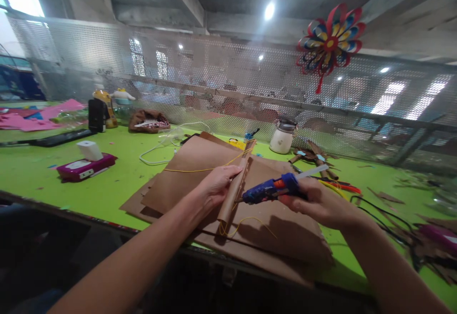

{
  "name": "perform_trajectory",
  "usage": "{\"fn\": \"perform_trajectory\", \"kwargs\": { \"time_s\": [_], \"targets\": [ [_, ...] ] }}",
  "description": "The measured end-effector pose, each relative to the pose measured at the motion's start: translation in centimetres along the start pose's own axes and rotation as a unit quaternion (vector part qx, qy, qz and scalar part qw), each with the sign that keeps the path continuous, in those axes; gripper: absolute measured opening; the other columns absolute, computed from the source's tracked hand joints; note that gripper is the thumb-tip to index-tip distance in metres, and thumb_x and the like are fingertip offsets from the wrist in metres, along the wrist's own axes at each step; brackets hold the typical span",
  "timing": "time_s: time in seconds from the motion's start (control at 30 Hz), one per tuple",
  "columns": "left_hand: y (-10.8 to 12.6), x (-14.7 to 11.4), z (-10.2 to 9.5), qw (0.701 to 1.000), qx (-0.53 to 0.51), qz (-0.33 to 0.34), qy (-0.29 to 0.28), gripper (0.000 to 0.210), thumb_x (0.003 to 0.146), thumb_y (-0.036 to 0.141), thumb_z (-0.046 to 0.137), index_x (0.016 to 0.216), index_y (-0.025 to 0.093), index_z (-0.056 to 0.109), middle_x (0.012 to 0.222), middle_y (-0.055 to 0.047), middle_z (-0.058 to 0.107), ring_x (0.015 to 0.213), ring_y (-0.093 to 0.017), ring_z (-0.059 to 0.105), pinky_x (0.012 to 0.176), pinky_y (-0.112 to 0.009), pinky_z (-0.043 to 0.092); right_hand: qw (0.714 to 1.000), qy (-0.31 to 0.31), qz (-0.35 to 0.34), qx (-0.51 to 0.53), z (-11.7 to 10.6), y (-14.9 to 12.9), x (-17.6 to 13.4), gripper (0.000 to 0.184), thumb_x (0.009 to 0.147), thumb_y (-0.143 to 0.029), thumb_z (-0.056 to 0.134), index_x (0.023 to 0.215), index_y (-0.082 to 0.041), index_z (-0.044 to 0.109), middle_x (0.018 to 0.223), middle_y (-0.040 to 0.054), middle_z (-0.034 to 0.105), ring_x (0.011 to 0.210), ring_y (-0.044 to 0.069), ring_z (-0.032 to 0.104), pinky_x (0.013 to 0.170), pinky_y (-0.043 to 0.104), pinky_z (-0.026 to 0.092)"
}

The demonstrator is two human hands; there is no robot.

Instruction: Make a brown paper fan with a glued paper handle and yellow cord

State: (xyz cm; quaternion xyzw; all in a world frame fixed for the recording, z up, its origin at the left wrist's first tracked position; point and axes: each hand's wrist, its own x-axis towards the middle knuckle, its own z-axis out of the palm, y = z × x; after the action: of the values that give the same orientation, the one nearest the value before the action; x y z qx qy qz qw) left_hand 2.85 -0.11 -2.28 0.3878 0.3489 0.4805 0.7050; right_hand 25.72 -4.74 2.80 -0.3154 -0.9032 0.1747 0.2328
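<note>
My left hand (221,184) is closed around a narrow folded strip of brown cardboard (231,200), which is tilted over flat brown sheets (200,154). In my right hand (321,200) is a blue glue gun (269,188) with a clear glue stick (313,171) poking out of its back. The gun's nozzle points left and lies close to the strip's edge; whether it touches, I cannot tell. A thin yellow cord (191,170) crosses the sheets and loops out at the strip's near end.
On the green table (32,171) stand a purple power strip (87,166) with a white adapter, a white jar (283,135) and a brown pouch (148,121). Cardboard scraps and cables lie at right. A perforated metal screen (221,81) rises behind, with a paper flower (332,43) hanging there.
</note>
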Motion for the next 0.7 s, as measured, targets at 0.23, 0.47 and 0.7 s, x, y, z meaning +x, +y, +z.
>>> {"fn": "perform_trajectory", "kwargs": {
  "time_s": [0.23, 0.47, 0.7],
  "targets": [
    [0.1, 0.0, -0.1, 1.000, -0.001, -0.004, 0.030, 0.011, 0.077, 0.020, 0.059, 0.082, 0.010, 0.061, 0.060, -0.005, 0.059, 0.050, -0.012, 0.053, 0.056, -0.028, 0.044, 0.999, -0.005, 0.039, 0.018, -0.1, 0.9, -0.3, 0.027, 0.088, -0.038, 0.047, 0.074, -0.017, 0.056, 0.061, 0.0005, 0.050, 0.055, 0.012, 0.044, 0.050, 0.023, 0.036],
    [0.4, -0.4, 0.2, 0.999, -0.006, 0.025, 0.048, 0.013, 0.074, 0.022, 0.062, 0.080, 0.011, 0.062, 0.062, -0.005, 0.061, 0.050, -0.012, 0.052, 0.053, -0.025, 0.041, 0.995, 0.056, 0.078, -0.001, -1.4, 2.3, -0.1, 0.034, 0.089, -0.042, 0.042, 0.067, -0.018, 0.053, 0.063, 0.0039, 0.056, 0.059, 0.015, 0.051, 0.056, 0.027, 0.041],
    [0.9, -1.0, 0.9, 0.994, -0.033, 0.086, 0.060, 0.006, 0.074, 0.017, 0.063, 0.077, 0.012, 0.063, 0.062, -0.002, 0.061, 0.052, -0.010, 0.053, 0.055, -0.021, 0.045, 0.935, 0.201, 0.137, -0.257, 0.6, 8.8, 1.8, 0.028, 0.087, -0.031, 0.045, 0.099, -0.011, 0.061, 0.091, 0.0151, 0.065, 0.083, 0.025, 0.060, 0.076, 0.037, 0.045]
  ]
}}
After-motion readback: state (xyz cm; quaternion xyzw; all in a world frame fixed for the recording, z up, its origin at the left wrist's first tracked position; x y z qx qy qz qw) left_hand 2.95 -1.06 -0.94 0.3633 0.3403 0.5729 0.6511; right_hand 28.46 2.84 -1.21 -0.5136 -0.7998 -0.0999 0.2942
